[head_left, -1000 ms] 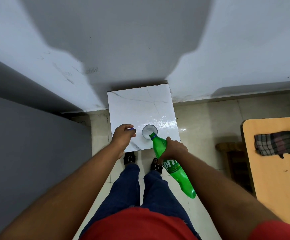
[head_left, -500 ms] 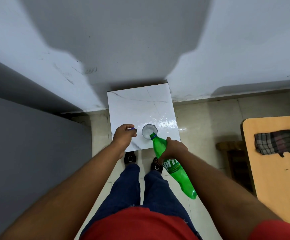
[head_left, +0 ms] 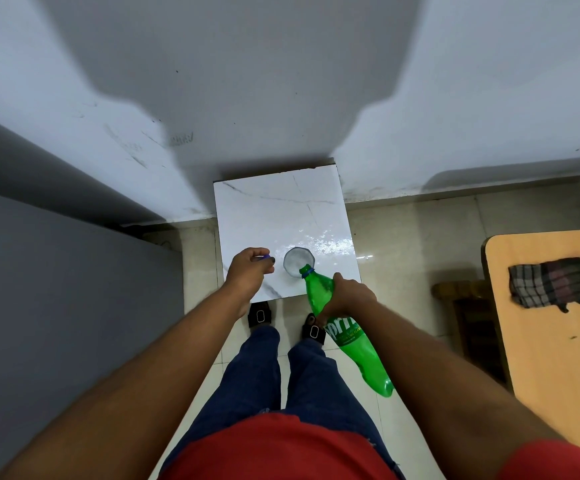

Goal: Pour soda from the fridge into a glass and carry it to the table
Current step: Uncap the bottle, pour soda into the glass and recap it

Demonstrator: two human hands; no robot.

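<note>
A clear glass (head_left: 298,261) stands on a small white marble-top stand (head_left: 281,216) in front of me. My right hand (head_left: 349,296) grips a green soda bottle (head_left: 354,341) by its upper body. The bottle is tilted, with its open mouth over the near rim of the glass. Foamy liquid shows inside the glass. My left hand (head_left: 250,271) hovers left of the glass and pinches the small blue bottle cap (head_left: 265,257) in curled fingers.
A wooden table (head_left: 558,323) with a checked cloth (head_left: 555,285) on it stands at the right, with a wooden chair (head_left: 468,323) tucked beside it. A grey fridge side (head_left: 56,289) fills the left. The wall lies just behind the stand.
The bottle's base has risen slightly, so it is tipped a little more steeply into the glass. Both hands stay where they were.
</note>
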